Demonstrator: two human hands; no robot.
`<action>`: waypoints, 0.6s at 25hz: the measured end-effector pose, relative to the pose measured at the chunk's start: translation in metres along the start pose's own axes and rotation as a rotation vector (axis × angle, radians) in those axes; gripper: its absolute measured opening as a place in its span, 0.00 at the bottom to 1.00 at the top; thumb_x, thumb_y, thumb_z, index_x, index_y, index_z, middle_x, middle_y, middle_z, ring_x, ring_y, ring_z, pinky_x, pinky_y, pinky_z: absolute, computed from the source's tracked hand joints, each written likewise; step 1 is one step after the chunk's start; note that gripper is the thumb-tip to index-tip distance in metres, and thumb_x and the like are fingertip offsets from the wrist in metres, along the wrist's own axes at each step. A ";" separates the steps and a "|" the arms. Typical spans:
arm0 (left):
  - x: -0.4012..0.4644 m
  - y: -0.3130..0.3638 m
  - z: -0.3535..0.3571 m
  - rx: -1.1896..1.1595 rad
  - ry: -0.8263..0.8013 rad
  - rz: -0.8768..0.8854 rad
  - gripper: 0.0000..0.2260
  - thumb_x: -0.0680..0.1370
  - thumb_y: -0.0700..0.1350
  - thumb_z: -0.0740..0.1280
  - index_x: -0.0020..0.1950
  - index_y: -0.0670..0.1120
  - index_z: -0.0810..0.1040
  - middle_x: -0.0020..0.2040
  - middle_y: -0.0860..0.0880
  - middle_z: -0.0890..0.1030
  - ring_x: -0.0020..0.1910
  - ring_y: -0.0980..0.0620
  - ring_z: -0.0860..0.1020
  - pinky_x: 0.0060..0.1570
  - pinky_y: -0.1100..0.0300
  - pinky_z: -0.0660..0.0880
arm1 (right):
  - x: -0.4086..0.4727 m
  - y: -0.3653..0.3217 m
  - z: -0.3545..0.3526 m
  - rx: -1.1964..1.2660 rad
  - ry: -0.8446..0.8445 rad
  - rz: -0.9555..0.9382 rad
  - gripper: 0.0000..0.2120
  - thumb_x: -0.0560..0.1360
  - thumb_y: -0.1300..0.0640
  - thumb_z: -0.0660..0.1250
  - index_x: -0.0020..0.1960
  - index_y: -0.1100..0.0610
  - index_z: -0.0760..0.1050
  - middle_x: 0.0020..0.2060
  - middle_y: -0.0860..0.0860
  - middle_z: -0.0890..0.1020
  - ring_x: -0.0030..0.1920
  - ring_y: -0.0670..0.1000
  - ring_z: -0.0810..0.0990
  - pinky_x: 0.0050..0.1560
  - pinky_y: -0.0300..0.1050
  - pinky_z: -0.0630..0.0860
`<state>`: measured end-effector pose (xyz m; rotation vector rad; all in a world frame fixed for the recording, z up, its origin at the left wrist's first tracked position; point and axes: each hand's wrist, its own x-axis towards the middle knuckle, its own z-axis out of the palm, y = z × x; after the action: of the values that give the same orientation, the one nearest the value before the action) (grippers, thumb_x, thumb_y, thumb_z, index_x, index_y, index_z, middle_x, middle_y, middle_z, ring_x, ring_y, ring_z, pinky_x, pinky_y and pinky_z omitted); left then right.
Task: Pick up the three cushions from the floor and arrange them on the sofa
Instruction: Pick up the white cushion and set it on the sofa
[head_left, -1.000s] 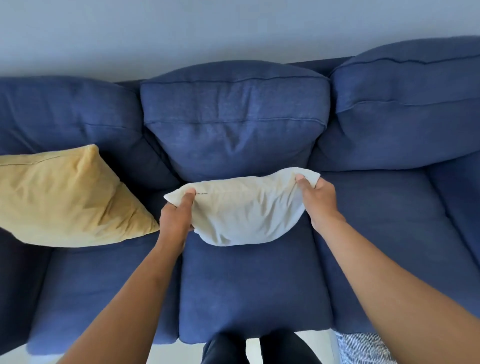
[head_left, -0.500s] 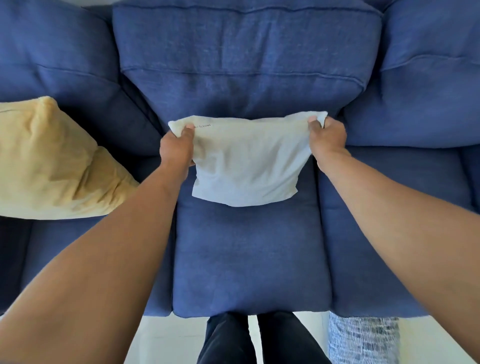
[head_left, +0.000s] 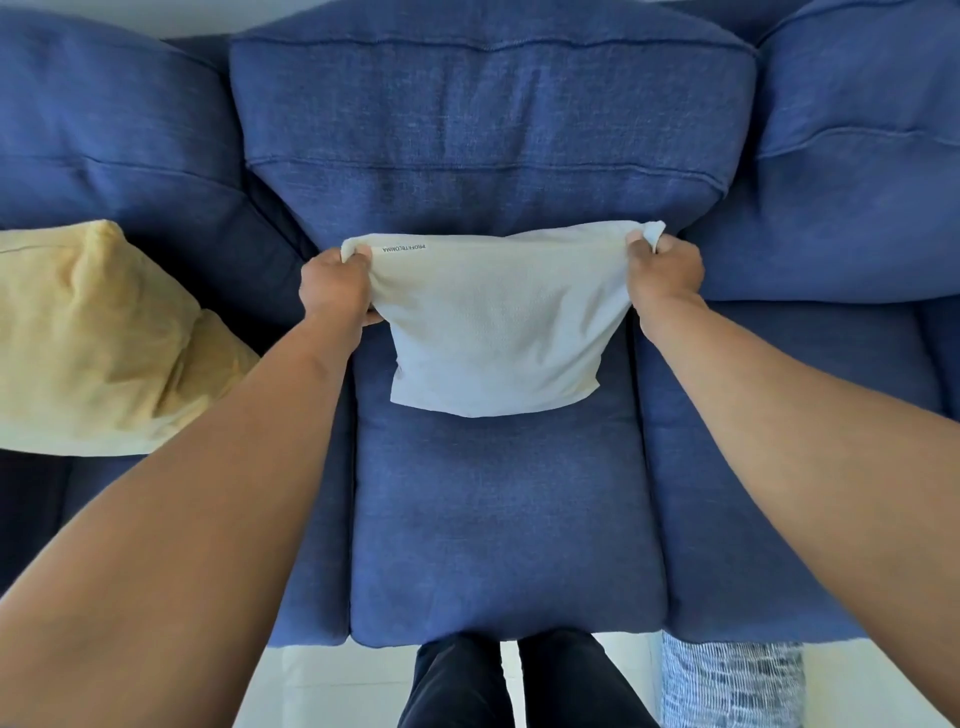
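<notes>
A white cushion (head_left: 498, 327) stands on the middle seat of the blue sofa (head_left: 509, 519), leaning against the middle back cushion. My left hand (head_left: 332, 286) grips its top left corner and my right hand (head_left: 662, 273) grips its top right corner. A yellow cushion (head_left: 98, 343) rests on the left seat against the sofa back. A blue-and-white patterned cushion (head_left: 732, 686) lies on the floor at the sofa's front edge, to the right of my legs, partly cut off by the frame.
My dark-trousered legs (head_left: 514, 680) stand on the pale floor right against the sofa's front edge. The right seat (head_left: 779, 493) of the sofa holds no cushion.
The white cushion has been raised from sagging to upright against the sofa back, held by both top corners. My head has moved closer and lower over the sofa.
</notes>
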<state>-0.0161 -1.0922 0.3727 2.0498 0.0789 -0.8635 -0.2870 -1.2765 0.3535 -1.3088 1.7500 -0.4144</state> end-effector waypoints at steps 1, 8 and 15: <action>-0.001 0.002 0.000 -0.015 0.005 -0.012 0.06 0.84 0.48 0.66 0.49 0.54 0.81 0.60 0.45 0.85 0.57 0.43 0.86 0.46 0.45 0.88 | -0.002 -0.003 -0.001 0.020 0.004 0.011 0.18 0.82 0.46 0.65 0.37 0.53 0.74 0.42 0.51 0.81 0.50 0.56 0.82 0.54 0.53 0.82; -0.041 -0.006 -0.009 0.159 0.053 0.072 0.12 0.80 0.50 0.65 0.49 0.41 0.75 0.39 0.49 0.75 0.40 0.46 0.74 0.39 0.51 0.76 | -0.053 -0.012 -0.024 -0.155 -0.076 -0.090 0.15 0.85 0.48 0.60 0.51 0.59 0.76 0.49 0.56 0.81 0.57 0.61 0.81 0.50 0.49 0.72; -0.133 -0.052 -0.013 0.594 -0.141 0.330 0.19 0.86 0.53 0.61 0.73 0.46 0.76 0.62 0.47 0.84 0.59 0.44 0.81 0.55 0.53 0.76 | -0.147 0.014 -0.051 -0.330 -0.196 -0.205 0.15 0.86 0.50 0.57 0.45 0.57 0.69 0.39 0.55 0.77 0.47 0.59 0.76 0.51 0.59 0.77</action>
<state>-0.1280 -1.0169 0.4203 2.4342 -0.6464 -0.8843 -0.3283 -1.1513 0.4377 -1.7109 1.5687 -0.1041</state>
